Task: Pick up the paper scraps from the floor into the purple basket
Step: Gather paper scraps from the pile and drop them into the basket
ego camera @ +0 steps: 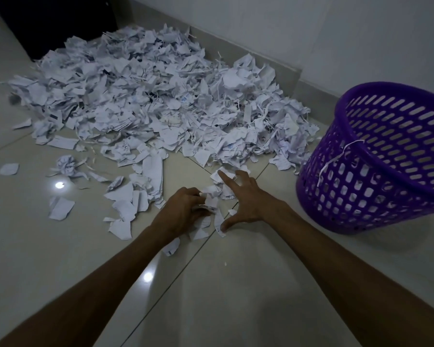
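Fingers of the right hand are spread flat over loose torn white paper scraps on the pale tiled floor; the left hand curls round a small bunch. This looks like gathering; next, lifting the bunch into the purple slotted plastic basket nearby to the right.

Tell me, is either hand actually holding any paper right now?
The left hand grips a small bunch of paper scraps in its curled fingers. The right hand holds nothing, fingers spread over the floor.

Dark cabinet beside white wall
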